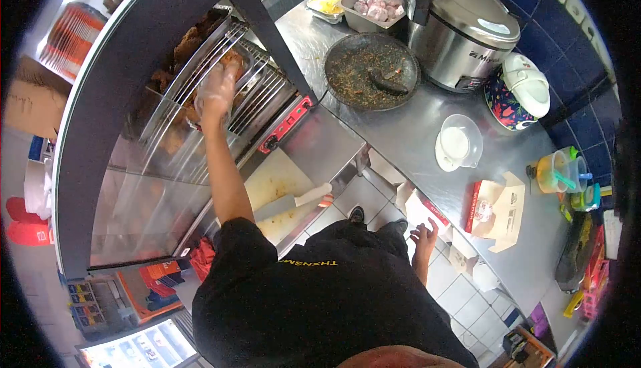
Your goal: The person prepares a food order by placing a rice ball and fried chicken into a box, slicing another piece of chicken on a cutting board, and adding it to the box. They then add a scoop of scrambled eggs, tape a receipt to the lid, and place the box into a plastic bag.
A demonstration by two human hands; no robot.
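My left hand (217, 93), in a clear plastic glove, reaches into a glass-sided warming cabinet (133, 228). Its fingers close on a piece of fried chicken (234, 59) on the wire rack (257, 97); the glove and rack partly hide the grip. More browned chicken pieces (190, 44) lie behind the glass. My right hand (424, 236) hangs low beside the steel counter, bare, with loosely bent fingers apart and nothing in it. Nearest to it is a stack of red-and-white cartons (427, 211) below the counter edge.
A cleaver (287, 202) lies on a cutting board (277, 171). The counter (394, 124) bears a stone mortar (340, 91), rice cooker (461, 41), bowl of white paste or powder (473, 144), open paper box (511, 198) with a wrapped bundle (483, 212), and tray of wrapped portions (380, 6).
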